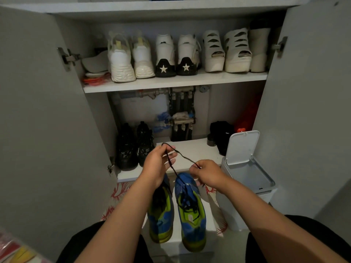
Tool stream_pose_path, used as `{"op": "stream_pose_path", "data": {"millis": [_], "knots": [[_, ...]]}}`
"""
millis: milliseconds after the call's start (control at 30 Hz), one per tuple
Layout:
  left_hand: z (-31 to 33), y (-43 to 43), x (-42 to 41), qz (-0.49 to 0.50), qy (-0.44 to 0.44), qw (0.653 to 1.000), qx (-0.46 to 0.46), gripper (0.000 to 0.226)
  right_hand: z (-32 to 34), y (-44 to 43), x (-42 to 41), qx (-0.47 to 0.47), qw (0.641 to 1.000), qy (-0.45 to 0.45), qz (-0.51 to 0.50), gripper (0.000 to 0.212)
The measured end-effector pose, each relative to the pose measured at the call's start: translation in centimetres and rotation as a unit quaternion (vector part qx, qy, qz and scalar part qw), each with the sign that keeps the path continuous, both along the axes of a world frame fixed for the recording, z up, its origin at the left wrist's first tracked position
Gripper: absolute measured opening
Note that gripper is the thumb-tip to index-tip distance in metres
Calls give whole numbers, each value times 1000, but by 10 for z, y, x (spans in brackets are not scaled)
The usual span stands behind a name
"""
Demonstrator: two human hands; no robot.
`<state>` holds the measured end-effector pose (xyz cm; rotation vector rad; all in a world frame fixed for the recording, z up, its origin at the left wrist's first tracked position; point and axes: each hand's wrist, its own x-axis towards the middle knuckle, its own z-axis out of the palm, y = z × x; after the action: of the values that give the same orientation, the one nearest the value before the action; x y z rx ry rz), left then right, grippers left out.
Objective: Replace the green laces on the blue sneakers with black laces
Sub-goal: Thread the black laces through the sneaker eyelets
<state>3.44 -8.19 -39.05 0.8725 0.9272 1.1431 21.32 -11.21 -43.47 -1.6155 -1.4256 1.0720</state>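
Your left hand point(157, 164) and right hand point(208, 172) each pinch the same black lace point(182, 155), which is stretched between them just above the toes of the blue sneakers point(190, 207). The lace trails down into the right-side sneaker's eyelets. A white bin point(247, 173), lid up, stands right of the sneakers.

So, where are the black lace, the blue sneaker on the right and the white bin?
black lace point(183, 155): head view, on the stretch held up in the air.
blue sneaker point(190, 213): head view, on its green tongue, mid-shoe.
white bin point(242, 147): head view, on its raised lid.
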Motion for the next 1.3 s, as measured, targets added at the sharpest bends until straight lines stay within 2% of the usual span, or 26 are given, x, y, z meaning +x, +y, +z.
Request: {"op": "stream_pose_path", "data": {"millis": [67, 167, 300, 400, 467, 533, 600, 667, 767, 900, 967, 1033, 1100, 1200, 1300], "knots": [[6, -5, 0, -28, -57, 998, -10, 31, 3, -9, -9, -26, 999, 34, 26, 18], [13, -15, 5, -84, -84, 993, -4, 32, 12, -23, -24, -70, 991, 62, 98, 21], [25, -23, 11, -110, -107, 988, 13, 30, 22, -36, -35, -89, 974, 28, 206, 17], [37, -22, 4, -52, -159, 986, -3, 29, 25, -38, -31, -111, 976, -57, 176, 25], [42, -18, -6, -4, -80, 996, 26, 26, 23, -37, -20, -143, 970, -130, 144, 27], [45, -15, -15, 38, 110, 989, 88, 24, 20, -36, -8, -182, 956, -202, 115, 30], [43, -13, -23, 44, 325, 929, 171, 25, 18, -35, 2, -203, 952, -224, 55, 32], [36, -15, -28, -53, 471, 856, 208, 24, 21, -34, 9, -194, 955, -225, -16, 28], [18, -19, -36, -196, 586, 769, 162, 20, 28, -30, 24, -93, 942, -307, -99, 26], [8, -19, -35, -217, 625, 740, 118, 25, 40, -28, 36, -2, 941, -280, -193, 27], [7, -19, -30, -203, 633, 737, 120, 30, 43, -29, 40, 37, 937, -273, -216, 26], [7, -17, -19, -171, 624, 750, 141, 28, 44, -32, 46, 59, 932, -278, -226, 27], [8, -16, -6, -140, 574, 793, 152, 21, 42, -33, 52, 41, 926, -322, -195, 29], [9, -14, 17, -118, 454, 873, 135, 18, 36, -37, 56, -51, 921, -371, -103, 25], [10, -12, 32, -108, 427, 884, 158, 18, 28, -36, 55, -108, 899, -425, -13, 32]]}}
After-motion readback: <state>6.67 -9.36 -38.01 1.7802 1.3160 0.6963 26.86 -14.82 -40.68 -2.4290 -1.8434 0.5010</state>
